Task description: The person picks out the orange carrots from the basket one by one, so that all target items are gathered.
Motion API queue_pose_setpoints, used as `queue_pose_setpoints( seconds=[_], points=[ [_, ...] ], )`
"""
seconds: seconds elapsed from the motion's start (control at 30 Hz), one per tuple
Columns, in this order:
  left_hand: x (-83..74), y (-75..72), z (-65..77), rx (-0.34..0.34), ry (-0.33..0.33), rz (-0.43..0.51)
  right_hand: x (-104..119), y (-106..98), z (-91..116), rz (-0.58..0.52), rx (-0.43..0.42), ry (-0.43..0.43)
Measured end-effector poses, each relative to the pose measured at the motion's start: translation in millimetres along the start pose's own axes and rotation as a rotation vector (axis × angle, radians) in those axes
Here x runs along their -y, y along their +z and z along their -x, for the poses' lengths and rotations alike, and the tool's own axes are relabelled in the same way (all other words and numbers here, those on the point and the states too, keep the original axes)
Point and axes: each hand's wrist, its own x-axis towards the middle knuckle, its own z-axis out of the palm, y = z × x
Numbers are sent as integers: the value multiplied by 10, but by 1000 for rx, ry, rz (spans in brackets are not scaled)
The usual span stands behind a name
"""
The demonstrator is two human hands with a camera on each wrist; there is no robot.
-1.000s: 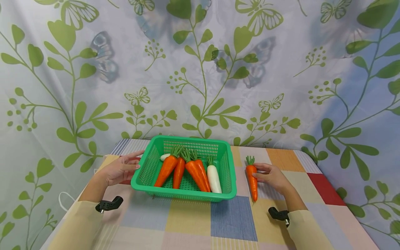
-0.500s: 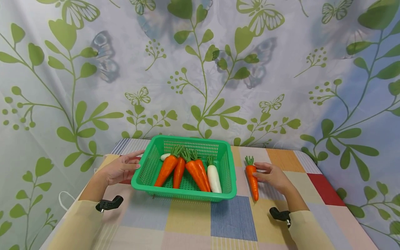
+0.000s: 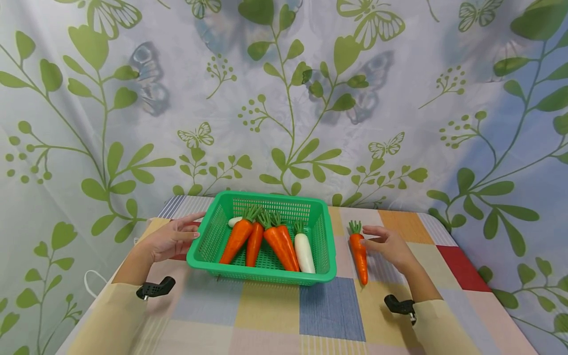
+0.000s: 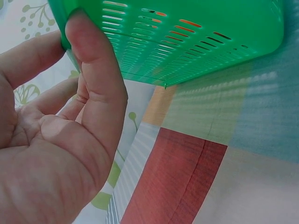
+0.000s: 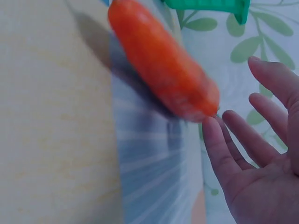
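Note:
My left hand (image 3: 167, 241) is at the left end of a green plastic basket (image 3: 266, 281), its fingertips touching the rim from outside. The left wrist view shows the thumb and a finger against the green wall (image 4: 205, 42). Inside the basket lie several orange carrots (image 3: 237, 241) with green tops and a white radish (image 3: 303, 254). To the right, a single carrot (image 3: 359, 259) lies on the cloth, leafy end away from me. My right hand (image 3: 390, 249) is just beside it, fingers loosely spread. In the right wrist view, a fingertip is right at the carrot's (image 5: 163, 65) thick end.
A patchwork tablecloth (image 3: 266, 315) covers the table. Behind it hangs a pale curtain (image 3: 284, 98) with green leaves and butterflies. A small white vegetable (image 3: 234, 222) sits at the basket's back left. A white cable (image 3: 90, 283) runs by the table's left edge.
My right hand's fingers have come off the lone carrot and opened slightly away to the right. The carrot stays on the cloth. My left hand and the basket have not visibly moved.

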Motion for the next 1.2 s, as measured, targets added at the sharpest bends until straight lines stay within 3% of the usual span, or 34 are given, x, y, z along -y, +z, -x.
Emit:
queue_pose_setpoints(
  seconds=[0.5,0.97,1.2],
  points=[
    [18,-2,1,-1,5,5,487,85,107,55,-50,-148],
    [16,3,-6,16,12,20,932,250,138,-48,-41,-252],
    [21,0,6,6,11,5,1146,405,138,-109,21,-263]
  ],
)
